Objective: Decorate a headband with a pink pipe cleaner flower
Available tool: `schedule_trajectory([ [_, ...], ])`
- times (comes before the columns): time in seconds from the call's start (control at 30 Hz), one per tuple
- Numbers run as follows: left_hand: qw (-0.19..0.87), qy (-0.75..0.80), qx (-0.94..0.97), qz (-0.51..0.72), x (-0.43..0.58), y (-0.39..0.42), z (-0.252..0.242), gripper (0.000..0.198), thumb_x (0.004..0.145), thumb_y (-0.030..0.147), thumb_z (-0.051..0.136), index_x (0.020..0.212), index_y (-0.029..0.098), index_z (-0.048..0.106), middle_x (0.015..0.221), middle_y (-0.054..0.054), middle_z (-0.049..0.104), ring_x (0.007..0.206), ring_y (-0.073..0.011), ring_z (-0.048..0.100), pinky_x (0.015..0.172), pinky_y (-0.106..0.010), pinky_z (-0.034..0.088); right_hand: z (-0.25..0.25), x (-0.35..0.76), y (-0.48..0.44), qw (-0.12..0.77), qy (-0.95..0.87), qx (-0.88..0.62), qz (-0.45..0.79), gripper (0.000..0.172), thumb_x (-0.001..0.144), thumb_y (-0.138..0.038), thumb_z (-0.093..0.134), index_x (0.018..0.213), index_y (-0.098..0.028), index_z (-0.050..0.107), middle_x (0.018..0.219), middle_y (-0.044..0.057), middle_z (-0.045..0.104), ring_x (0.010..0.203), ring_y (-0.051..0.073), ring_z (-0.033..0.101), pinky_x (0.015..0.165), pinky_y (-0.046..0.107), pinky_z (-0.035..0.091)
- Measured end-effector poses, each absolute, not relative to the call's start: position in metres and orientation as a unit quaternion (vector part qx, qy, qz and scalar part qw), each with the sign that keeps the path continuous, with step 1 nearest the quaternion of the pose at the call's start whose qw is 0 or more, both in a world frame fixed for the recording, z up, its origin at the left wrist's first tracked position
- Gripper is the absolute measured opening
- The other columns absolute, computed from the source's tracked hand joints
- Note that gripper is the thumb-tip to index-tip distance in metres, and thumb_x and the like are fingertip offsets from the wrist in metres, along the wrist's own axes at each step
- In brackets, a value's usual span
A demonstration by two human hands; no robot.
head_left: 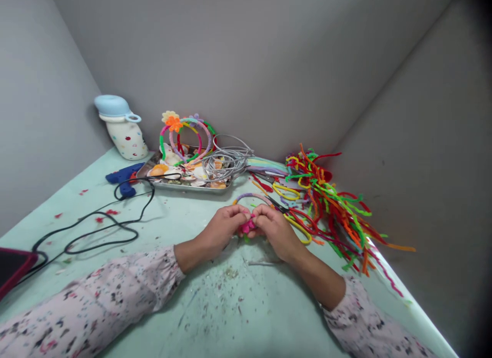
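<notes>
Close together over the middle of the table, my left hand (226, 225) and my right hand (277, 230) both pinch a bright pink pipe-cleaner piece (248, 225). It looks bent into small petal-like loops, partly covered by my fingers. A bit of green shows just below it. Behind my hands lies a curved headband (251, 196) wrapped in purple, orange and pink. Black-bladed scissors (280, 206) with red handles rest beside my right hand. Yellow loops lie to their right.
A metal tray (184, 185) holds scraps, wrapped headbands (210, 137) and coiled grey wire (226, 163). Left of it are a blue glue gun (125, 177), its black cord (103, 213) and a white bottle (128, 138). Many-coloured pipe cleaners (334, 204) heap at right. A red-edged device (17, 268) sits left.
</notes>
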State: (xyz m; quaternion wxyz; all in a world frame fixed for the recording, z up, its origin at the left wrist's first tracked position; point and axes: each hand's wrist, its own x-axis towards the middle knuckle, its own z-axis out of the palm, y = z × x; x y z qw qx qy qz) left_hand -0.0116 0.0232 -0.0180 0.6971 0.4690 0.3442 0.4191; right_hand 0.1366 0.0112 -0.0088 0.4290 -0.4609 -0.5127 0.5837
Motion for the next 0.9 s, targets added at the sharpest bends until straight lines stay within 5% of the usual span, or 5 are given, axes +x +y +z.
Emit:
schedule_trajectory([
  [0.23, 0.694, 0.342, 0.443, 0.454, -0.02, 0.027, -0.009, 0.033, 0.08, 0.038, 0.064, 0.107, 0.019, 0.06, 0.086, -0.004, 0.062, 0.069, -0.0119, 0.059, 0.052, -0.02, 0.04, -0.02, 0.141, 0.018, 0.544, -0.399, -0.412, 0.613, 0.013, 0.07, -0.027, 0.063, 0.075, -0.018, 0.055, 0.059, -0.002, 0.06, 0.052, 0.011, 0.056, 0.044, 0.019, 0.045],
  [0.43, 0.582, 0.397, 0.514, 0.489, -0.019, 0.027, -0.011, 0.025, 0.078, 0.035, 0.067, 0.094, 0.016, 0.066, 0.07, 0.001, 0.058, 0.057, -0.0075, 0.048, 0.052, -0.019, 0.036, -0.025, 0.14, 0.018, 0.555, -0.434, -0.414, 0.576, 0.014, 0.075, -0.029, 0.063, 0.079, -0.019, 0.055, 0.063, -0.003, 0.06, 0.055, 0.011, 0.057, 0.045, 0.019, 0.046],
  [0.63, 0.581, 0.406, 0.52, 0.478, -0.016, 0.026, -0.009, 0.019, 0.073, 0.028, 0.069, 0.082, 0.012, 0.065, 0.069, -0.001, 0.063, 0.059, -0.0098, 0.052, 0.054, -0.021, 0.038, -0.022, 0.138, 0.013, 0.527, -0.498, -0.426, 0.541, 0.014, 0.078, -0.03, 0.061, 0.084, -0.019, 0.057, 0.071, -0.002, 0.06, 0.064, 0.013, 0.058, 0.049, 0.022, 0.049],
  [0.9, 0.579, 0.403, 0.539, 0.46, -0.014, 0.023, -0.01, 0.017, 0.074, 0.027, 0.067, 0.082, 0.012, 0.065, 0.067, 0.0, 0.06, 0.057, -0.0086, 0.05, 0.052, -0.02, 0.036, -0.017, 0.138, 0.011, 0.499, -0.542, -0.458, 0.497, 0.013, 0.08, -0.031, 0.058, 0.08, -0.018, 0.056, 0.064, -0.003, 0.056, 0.05, 0.009, 0.051, 0.048, 0.022, 0.044],
])
